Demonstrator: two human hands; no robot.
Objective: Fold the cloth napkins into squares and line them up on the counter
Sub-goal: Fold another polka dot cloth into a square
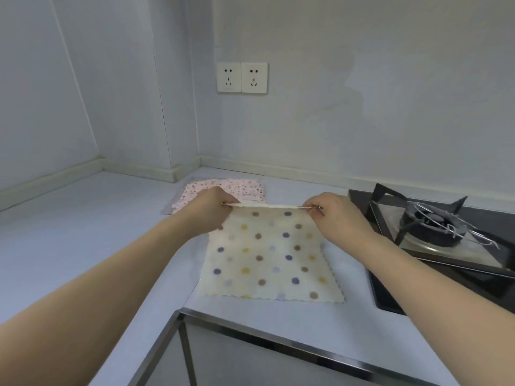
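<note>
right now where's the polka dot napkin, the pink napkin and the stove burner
polka dot napkin (270, 254): head view, middle of the flat dotted cloth
pink napkin (248, 188): head view, far part showing behind the hands
stove burner (434, 227): head view, dark round burner head under the pan support

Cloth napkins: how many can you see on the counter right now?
2. The cream polka-dot napkin lies near the counter's front edge, far edge pinched by both hands; the pink patterned napkin lies behind it, partly hidden. More may lie underneath.
</note>
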